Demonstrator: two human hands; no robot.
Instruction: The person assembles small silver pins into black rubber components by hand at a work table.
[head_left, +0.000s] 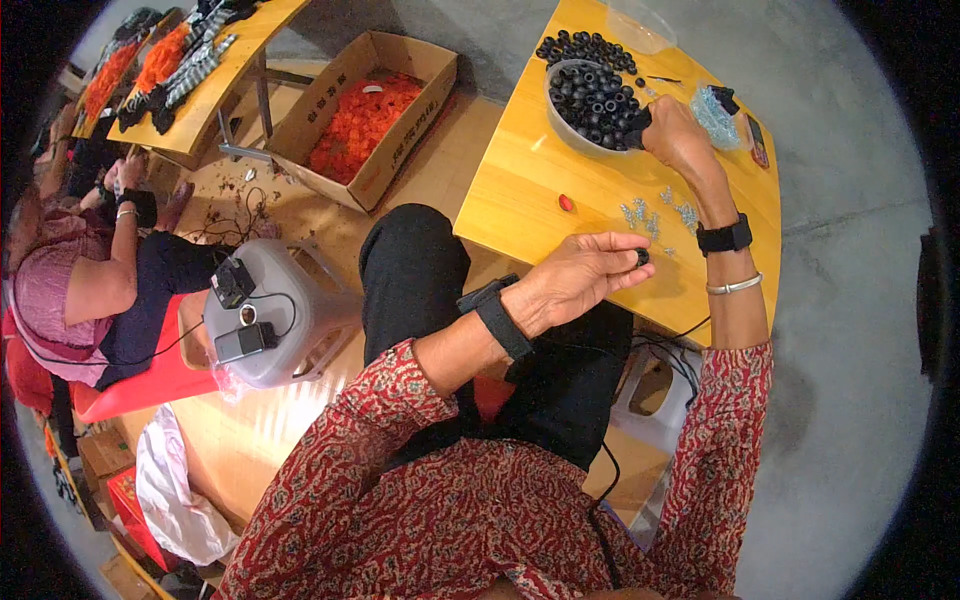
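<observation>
My left hand [590,272] is over the near edge of the yellow table, pinching a small black round piece [642,257] between thumb and fingers. My right hand [682,138] reaches to the right side of a clear plastic bowl [556,122] heaped with black ring-shaped pieces [592,98]. Something black covers its fingertips, and they are hidden against the pieces. More loose black rings [580,46] lie behind the bowl. Small silvery bits [648,216] are scattered on the tabletop between my hands, and a red oval object [566,203] lies to their left.
A clear bag of silvery bits [712,116] and a dark flat device [757,142] are at the table's right. Left of the table stands a cardboard box [362,190] with orange material. A grey stool [310,330] carries small black devices. Another person [95,265] sits far left.
</observation>
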